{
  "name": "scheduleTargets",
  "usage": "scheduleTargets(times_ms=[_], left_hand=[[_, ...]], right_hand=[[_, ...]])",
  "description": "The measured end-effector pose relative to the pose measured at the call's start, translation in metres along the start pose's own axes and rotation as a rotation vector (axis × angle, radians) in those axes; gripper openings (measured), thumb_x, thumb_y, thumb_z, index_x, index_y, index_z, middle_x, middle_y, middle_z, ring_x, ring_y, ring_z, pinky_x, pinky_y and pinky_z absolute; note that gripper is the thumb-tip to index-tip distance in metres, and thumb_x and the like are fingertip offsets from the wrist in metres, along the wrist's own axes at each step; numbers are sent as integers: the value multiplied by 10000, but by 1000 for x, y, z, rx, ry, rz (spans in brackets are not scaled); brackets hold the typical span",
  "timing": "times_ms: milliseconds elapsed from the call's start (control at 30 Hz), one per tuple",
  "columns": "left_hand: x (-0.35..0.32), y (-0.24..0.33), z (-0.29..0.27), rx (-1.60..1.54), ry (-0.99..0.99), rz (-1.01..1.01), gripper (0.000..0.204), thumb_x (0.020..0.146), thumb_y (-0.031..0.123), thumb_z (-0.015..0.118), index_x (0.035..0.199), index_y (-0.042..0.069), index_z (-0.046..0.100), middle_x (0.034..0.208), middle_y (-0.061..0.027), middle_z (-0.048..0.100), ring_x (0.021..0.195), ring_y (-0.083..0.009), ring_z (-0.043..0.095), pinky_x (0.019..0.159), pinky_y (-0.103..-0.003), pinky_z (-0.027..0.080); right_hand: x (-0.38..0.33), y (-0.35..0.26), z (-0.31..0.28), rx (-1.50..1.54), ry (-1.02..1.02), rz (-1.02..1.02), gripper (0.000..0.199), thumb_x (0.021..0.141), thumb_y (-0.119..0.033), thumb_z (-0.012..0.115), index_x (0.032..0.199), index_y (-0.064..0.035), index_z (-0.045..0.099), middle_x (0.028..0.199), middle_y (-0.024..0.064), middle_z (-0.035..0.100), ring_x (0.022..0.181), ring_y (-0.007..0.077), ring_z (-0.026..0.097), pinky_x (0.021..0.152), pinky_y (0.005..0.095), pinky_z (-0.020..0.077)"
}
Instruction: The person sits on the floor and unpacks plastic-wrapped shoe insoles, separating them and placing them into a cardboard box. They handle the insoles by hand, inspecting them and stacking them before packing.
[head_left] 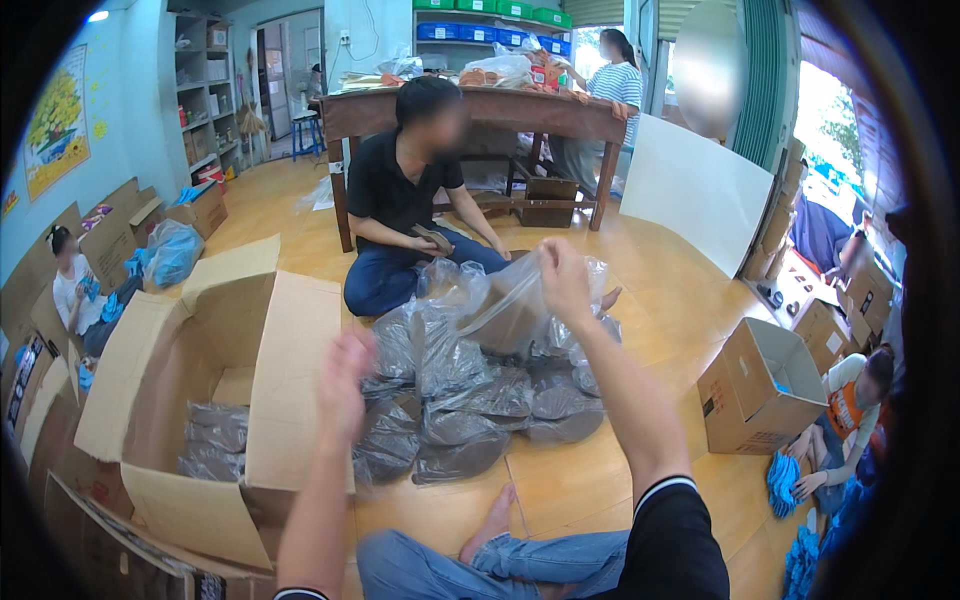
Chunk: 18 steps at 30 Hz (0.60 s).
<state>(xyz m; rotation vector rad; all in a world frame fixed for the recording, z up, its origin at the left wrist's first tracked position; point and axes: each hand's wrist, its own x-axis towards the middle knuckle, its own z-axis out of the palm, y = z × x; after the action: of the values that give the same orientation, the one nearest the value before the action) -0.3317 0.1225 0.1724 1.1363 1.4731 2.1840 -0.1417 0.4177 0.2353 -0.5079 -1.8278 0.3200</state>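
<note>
My right hand [565,285] is raised in front of me and grips the top of a clear plastic bag [507,312]. Something flat and brown shows inside the bag, its kind unclear. Below it, a pile of similar clear bags with brown rounded pieces [462,440] covers the floor. My left hand [345,385] is up beside the open cardboard box [283,375], smeared by motion, so its fingers cannot be made out. Several packed bags [217,440] lie at the bottom of that box.
Across the pile sits a person in black [405,190] holding a brown piece. Behind stands a long table [470,108] heaped with goods. Another cardboard box [735,390] stands at right, near a person handling blue items. More cartons [110,235] line the left wall.
</note>
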Motion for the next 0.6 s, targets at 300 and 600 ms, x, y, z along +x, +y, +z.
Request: scheduleTargets(times_ms=[300,600], left_hand=[[-279,-87,38,-866,98,-1067,865,872,707,382,1469,112,186,1435,-263,299,1273,-429,397,1048,-555,355],[-291,-49,39,-1051,-284,-924,884,837,745,396,1442,107,311,1406,-157,407,1263,-375,432,1022,-573,378]], right_hand=[[-146,-86,-60,584,-471,577,140,954,-114,545,1034,-16,604,816,15,604,707,78,571,631,236,476],[-196,-218,-110,749,-895,-27,186,908,-126,588,1053,-20,634,963,116,659,904,253,650,781,337,501]])
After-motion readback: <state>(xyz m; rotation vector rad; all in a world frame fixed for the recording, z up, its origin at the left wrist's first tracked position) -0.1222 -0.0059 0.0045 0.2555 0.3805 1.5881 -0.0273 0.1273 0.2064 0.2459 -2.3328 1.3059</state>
